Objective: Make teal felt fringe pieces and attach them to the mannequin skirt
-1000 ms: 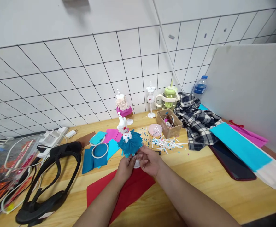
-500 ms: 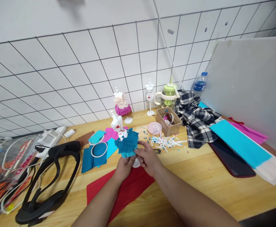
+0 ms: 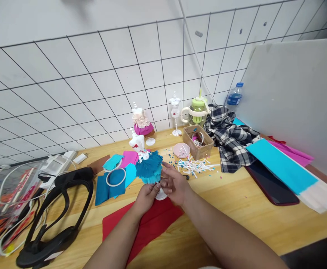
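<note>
A small white dress form (image 3: 136, 141) with red marks stands tilted slightly left, wearing a ruffled teal paper skirt (image 3: 149, 166) over a lighter blue layer. My left hand (image 3: 147, 196) is closed around the form's lower part, just under the skirt; its stem is hidden by the fingers. The form's round white base (image 3: 161, 195) shows between my hands. At the skirt's right edge is my right hand (image 3: 178, 185), its index finger stretched out and the others loosely bent, with nothing visible in them. Red paper (image 3: 152, 224) lies beneath my hands.
Behind stand a dressed form (image 3: 141, 120) and a bare one (image 3: 175, 112). A cardboard box (image 3: 204, 151), pink dish (image 3: 176, 152) and paper scraps (image 3: 195, 168) lie right of centre. Tape rolls, one a white ring (image 3: 108, 178), and a black headset frame (image 3: 89, 203) are left.
My right hand has loosened at the skirt's edge, its index finger lifting away from the other fingers. My left hand keeps its grip. The view has shifted slightly.
</note>
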The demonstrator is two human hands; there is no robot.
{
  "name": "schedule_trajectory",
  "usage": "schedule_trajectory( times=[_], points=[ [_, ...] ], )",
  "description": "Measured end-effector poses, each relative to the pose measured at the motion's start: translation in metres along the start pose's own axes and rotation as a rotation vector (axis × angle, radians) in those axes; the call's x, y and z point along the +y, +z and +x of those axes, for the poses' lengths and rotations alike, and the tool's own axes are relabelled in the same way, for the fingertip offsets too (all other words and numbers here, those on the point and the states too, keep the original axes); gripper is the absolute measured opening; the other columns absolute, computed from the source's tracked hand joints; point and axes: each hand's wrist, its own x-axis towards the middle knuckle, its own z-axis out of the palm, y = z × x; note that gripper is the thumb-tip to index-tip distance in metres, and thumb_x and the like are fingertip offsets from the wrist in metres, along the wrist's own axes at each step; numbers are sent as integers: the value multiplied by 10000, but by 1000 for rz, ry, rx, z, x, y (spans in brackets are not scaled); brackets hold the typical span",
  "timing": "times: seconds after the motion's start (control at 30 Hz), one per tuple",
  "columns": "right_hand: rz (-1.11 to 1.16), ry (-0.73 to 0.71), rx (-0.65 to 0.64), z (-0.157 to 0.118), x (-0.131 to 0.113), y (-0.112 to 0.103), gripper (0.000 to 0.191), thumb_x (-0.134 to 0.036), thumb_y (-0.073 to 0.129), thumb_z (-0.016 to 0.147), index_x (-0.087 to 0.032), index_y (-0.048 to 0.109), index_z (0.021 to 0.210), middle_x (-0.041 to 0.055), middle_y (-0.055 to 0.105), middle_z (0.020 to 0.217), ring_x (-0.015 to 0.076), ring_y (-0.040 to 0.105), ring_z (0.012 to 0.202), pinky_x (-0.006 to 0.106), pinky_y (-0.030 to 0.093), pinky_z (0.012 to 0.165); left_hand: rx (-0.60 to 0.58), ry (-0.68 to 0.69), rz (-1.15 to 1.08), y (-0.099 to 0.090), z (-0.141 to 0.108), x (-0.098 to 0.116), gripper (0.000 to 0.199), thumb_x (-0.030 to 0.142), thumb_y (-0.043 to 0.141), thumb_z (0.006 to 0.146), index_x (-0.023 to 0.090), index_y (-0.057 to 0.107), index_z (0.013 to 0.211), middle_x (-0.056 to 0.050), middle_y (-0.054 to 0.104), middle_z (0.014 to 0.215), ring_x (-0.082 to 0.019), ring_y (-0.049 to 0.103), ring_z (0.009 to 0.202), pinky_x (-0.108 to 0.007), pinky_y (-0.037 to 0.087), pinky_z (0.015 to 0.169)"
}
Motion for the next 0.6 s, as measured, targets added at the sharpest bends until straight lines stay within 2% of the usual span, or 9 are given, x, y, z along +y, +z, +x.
schedule_trajectory(
  times=[0.1, 0.2, 0.27, 0.37, 0.5, 0.6],
  points=[
    [35, 24, 3, 5, 1, 0, 604, -202, 766, 622, -241, 466, 1144, -111, 486, 558, 16, 329, 363, 108, 131, 333, 18, 36, -3, 2, 0, 3, 446, 561, 508, 857, 170, 720, 835, -55, 705, 782, -203, 606, 753, -302, 470, 771],
    [-6, -26, 22, 8, 7, -4, 667, -164, 759, 597, -239, 447, 1181, -135, 434, 520, 15, 287, 360, 114, 131, 343, 19, 30, -19, 2, 0, 4, 443, 562, 509, 858, 176, 726, 845, -48, 703, 756, -195, 602, 703, -298, 474, 725],
    [-69, -81, 42, 8, 9, -6, 711, -145, 748, 570, -233, 430, 1199, -125, 480, 554, 17, 309, 362, 122, 142, 343, -4, 18, -30, 1, -1, 5, 453, 566, 507, 858, 169, 724, 838, -48, 699, 738, -192, 602, 690, -294, 474, 711],
    [-119, -115, 51, 6, 7, -8, 729, -113, 709, 535, -224, 423, 1196, -73, 595, 681, 25, 379, 380, 132, 162, 342, -6, 19, -49, 1, -1, 5, 469, 566, 486, 871, 156, 714, 892, -62, 704, 778, -207, 619, 770, -298, 478, 748],
    [-8, -7, 30, 0, -3, -6, 637, -166, 654, 569, -215, 449, 1170, -32, 625, 715, 58, 463, 422, 136, 200, 343, 68, 38, -1, 5, -1, 4, 463, 555, 471, 885, 157, 695, 956, -69, 710, 881, -208, 618, 845, -296, 476, 791],
    [43, 29, -15, -3, -7, -3, 541, -200, 679, 596, -224, 483, 1100, -46, 594, 672, 53, 454, 421, 122, 212, 340, 75, 34, 49, 5, -2, 4, 460, 552, 470, 886, 154, 698, 921, -62, 704, 866, -193, 610, 789, -291, 478, 784]
  ],
)
